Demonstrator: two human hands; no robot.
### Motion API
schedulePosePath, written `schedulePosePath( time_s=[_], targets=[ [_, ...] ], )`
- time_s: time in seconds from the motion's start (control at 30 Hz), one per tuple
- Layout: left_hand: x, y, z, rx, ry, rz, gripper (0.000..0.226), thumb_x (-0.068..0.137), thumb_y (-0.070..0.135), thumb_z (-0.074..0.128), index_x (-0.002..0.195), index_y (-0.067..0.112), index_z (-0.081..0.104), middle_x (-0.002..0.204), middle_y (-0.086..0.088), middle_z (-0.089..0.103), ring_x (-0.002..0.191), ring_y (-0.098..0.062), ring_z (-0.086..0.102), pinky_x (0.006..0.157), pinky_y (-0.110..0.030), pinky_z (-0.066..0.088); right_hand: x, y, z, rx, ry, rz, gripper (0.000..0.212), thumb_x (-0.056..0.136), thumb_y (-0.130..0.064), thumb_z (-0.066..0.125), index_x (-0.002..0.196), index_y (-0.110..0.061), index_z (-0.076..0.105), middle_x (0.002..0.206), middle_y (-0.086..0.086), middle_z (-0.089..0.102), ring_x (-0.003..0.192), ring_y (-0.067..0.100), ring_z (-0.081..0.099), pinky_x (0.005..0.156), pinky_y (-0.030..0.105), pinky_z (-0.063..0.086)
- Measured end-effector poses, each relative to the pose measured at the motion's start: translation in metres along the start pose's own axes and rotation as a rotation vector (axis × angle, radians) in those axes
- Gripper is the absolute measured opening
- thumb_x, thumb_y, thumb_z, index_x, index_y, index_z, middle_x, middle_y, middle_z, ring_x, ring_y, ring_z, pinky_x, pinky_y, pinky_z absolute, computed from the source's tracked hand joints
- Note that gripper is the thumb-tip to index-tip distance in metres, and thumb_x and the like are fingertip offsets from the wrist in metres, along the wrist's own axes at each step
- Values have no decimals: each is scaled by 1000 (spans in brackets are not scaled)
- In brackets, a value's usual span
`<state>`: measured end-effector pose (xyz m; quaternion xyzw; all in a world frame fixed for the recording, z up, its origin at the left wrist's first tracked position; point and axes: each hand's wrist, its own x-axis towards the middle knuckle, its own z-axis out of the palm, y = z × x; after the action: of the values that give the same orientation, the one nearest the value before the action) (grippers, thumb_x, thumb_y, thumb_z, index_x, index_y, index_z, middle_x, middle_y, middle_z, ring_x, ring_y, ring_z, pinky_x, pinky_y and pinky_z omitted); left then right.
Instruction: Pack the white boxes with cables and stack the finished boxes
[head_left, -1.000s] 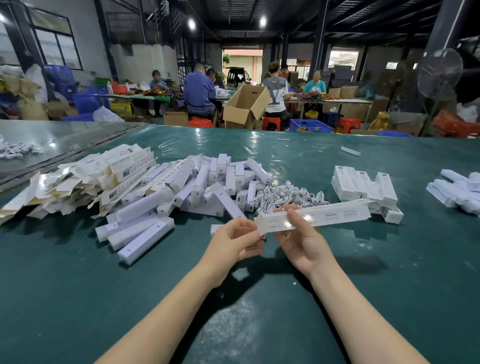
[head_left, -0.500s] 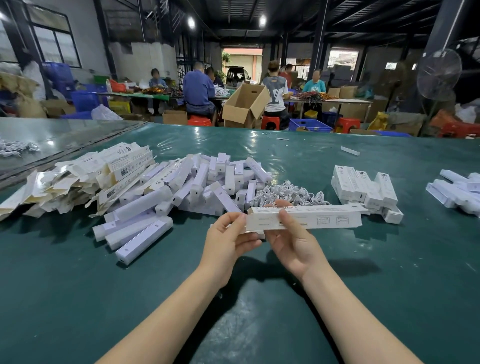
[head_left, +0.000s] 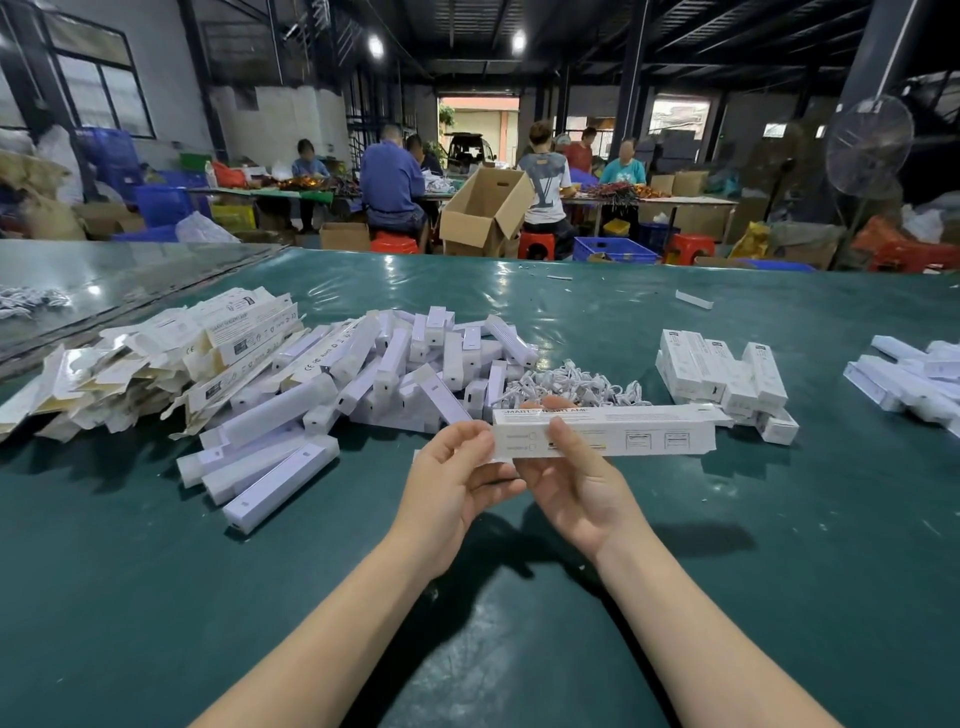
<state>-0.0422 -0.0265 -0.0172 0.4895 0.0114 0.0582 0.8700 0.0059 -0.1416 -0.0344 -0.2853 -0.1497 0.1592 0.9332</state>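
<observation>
Both hands hold one long white box (head_left: 602, 431) level above the green table (head_left: 156, 597) (near its front edge): left hand (head_left: 454, 488) pinches its end, right hand (head_left: 579, 480) grips beside it.

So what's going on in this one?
A person at a green table holds one long white box level in both hands: the left hand pinches its left end, the right hand grips it just beside. Behind it lie a heap of white cables, loose white pieces to the left, and stacked boxes to the right. Whether its end is closed cannot be told.
</observation>
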Motion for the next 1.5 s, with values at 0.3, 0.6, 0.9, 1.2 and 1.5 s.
schedulePosePath(
  time_s=[0.3, 0.6, 0.9, 1.2, 1.5],
  targets=[
    [-4, 7, -2, -262, 24, -217, 7, 83, 2, 56, 83, 9, 58, 66, -9, 68, 46, -9, 61, 45, -15, 50, -1, -2, -1, -119, -33, 59, 52, 35, -26, 94, 83, -21, 74, 85, 5, 70, 70, 16, 66, 58, 23, 53],
    [-4, 2, 0, -101, 102, -64, 11, 85, 2, 57, 79, 10, 61, 64, -4, 66, 51, -7, 62, 47, -16, 50, 0, -1, -2, -131, -26, 70, 65, 28, -29, 95, 87, -24, 70, 88, 5, 70, 74, 17, 66, 64, 25, 51],
    [-1, 16, -9, 255, -16, 62, 19, 78, -7, 63, 74, 11, 67, 55, -3, 62, 46, -11, 58, 49, -20, 52, -1, 0, 4, 22, 200, 216, 71, 19, -43, 93, 77, -12, 68, 67, 3, 64, 36, 8, 52, 34, 11, 36],
    [0, 13, -12, 430, 88, 166, 24, 79, -6, 65, 71, 10, 48, 63, -4, 61, 45, -10, 58, 47, -22, 51, -1, -10, 4, -145, 483, 84, 19, 81, -27, 62, 66, -17, 55, 47, -5, 60, 28, 4, 43, 29, 10, 30],
    [3, 8, -10, 381, -27, 126, 18, 82, 1, 62, 68, 11, 57, 69, 1, 63, 64, -12, 61, 66, -24, 57, -3, -9, 6, -124, 412, 52, 22, 60, -33, 64, 73, -16, 58, 53, -3, 63, 30, 4, 47, 30, 12, 37]
  ],
)
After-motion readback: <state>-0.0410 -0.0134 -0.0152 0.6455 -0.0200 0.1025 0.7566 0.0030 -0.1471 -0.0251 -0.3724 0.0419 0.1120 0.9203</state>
